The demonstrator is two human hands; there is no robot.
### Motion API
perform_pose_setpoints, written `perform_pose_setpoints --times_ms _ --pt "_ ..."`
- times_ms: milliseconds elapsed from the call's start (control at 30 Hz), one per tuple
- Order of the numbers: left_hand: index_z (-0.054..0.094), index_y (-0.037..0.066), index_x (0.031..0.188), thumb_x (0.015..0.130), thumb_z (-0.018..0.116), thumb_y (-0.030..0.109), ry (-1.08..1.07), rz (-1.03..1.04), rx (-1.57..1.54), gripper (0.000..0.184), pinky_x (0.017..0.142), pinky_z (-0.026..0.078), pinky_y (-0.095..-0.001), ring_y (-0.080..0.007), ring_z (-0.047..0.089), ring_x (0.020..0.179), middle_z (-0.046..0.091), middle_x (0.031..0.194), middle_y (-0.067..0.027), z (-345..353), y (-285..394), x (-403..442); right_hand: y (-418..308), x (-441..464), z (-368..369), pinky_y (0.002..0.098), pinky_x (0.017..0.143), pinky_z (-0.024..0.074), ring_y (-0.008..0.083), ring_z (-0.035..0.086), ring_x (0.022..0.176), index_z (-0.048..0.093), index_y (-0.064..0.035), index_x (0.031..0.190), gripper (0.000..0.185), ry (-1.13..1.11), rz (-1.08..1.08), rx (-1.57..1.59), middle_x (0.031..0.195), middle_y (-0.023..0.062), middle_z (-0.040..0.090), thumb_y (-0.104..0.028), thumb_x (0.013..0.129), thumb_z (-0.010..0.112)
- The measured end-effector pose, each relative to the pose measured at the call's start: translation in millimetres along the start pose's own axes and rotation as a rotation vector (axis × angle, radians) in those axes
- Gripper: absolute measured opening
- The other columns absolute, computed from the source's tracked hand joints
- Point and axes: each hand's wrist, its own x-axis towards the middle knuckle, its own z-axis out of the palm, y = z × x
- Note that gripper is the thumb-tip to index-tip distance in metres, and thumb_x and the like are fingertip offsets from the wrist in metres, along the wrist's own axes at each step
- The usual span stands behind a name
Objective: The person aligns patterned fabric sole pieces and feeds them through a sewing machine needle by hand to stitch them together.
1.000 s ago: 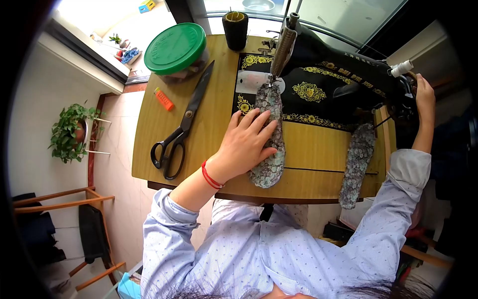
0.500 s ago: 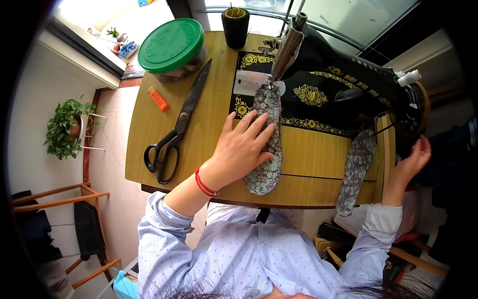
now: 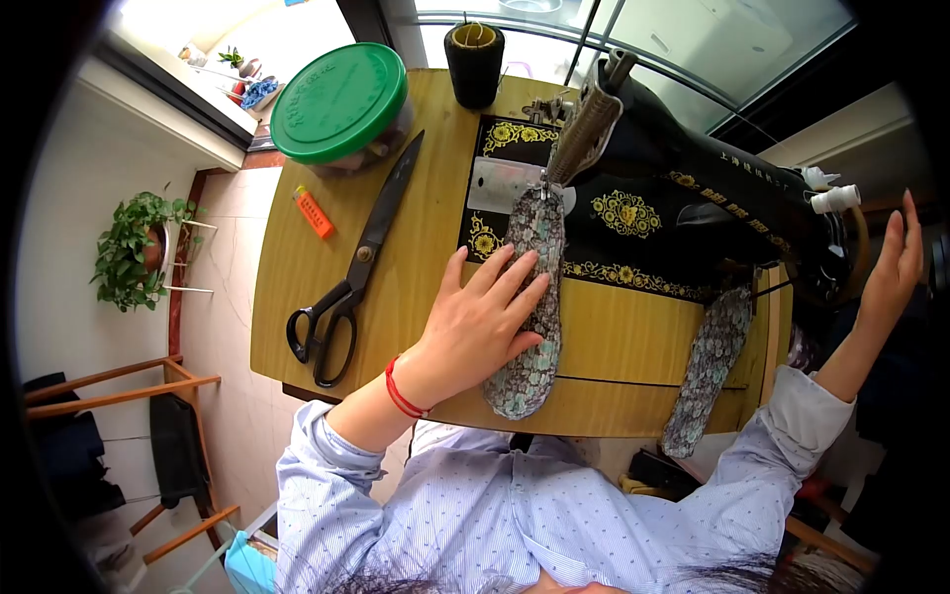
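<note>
My left hand (image 3: 485, 312) lies with spread fingers on a patterned insole (image 3: 537, 287), pressing it against the wooden table. The insole's upper end sits under the needle area of a black sewing machine (image 3: 683, 168) with gold decoration. My right hand (image 3: 894, 257) is raised beside the handwheel (image 3: 863, 247) at the right, fingers extended and apart from the wheel, holding nothing. A second patterned insole (image 3: 709, 371) hangs over the table's front edge at the right.
Black scissors (image 3: 364, 255), an orange lighter (image 3: 314, 213) and a green-lidded jar (image 3: 341, 104) are on the table's left part. A black thread cone (image 3: 474, 67) stands at the back. White spools (image 3: 836, 199) sit on the machine. A plant (image 3: 134, 247) is at the left.
My right hand left the handwheel, dropped below it, then rose to its right side. My left hand stays on the insole, which has shifted slightly down in view with the table.
</note>
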Motion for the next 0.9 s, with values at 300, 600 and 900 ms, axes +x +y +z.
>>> perform_pose_setpoints --times_ms 300,600,900 --pt "0.052 0.011 0.132 0.082 0.067 0.04 -0.008 -0.012 0.019 0.059 0.107 0.027 -0.0558 -0.0279 0.041 0.132 0.046 0.142 -0.0082 -1.2 -1.4 0.9 69.3 -119.9 -0.6 0.0317 0.099 0.0413 0.026 0.058 0.112 0.051 0.0069 0.132 0.049 -0.281 0.561 0.101 0.124 0.02 0.061 -0.032 0.101 0.05" --pt "0.053 0.011 0.132 0.083 0.067 0.038 0.016 -0.005 0.029 0.058 0.107 0.027 -0.0557 -0.029 0.042 0.131 0.047 0.141 -0.0084 0.5 -2.7 1.5 -46.4 -142.4 -32.7 0.0245 0.082 0.0462 0.0127 0.057 0.089 0.061 0.0006 0.101 0.011 0.055 0.49 0.449 0.097 0.0053 0.062 -0.007 0.096 0.055" --pt "0.053 0.012 0.132 0.083 0.067 0.035 0.029 -0.004 0.036 0.055 0.107 0.028 -0.0557 -0.0285 0.042 0.131 0.047 0.141 -0.0089 -1.2 0.0 1.8 -175.1 -87.9 19.1 0.0444 0.105 0.0375 0.0341 0.047 0.127 0.059 -0.0001 0.124 0.045 -0.934 -0.42 0.598 0.134 0.0142 0.055 -0.023 0.085 0.067"
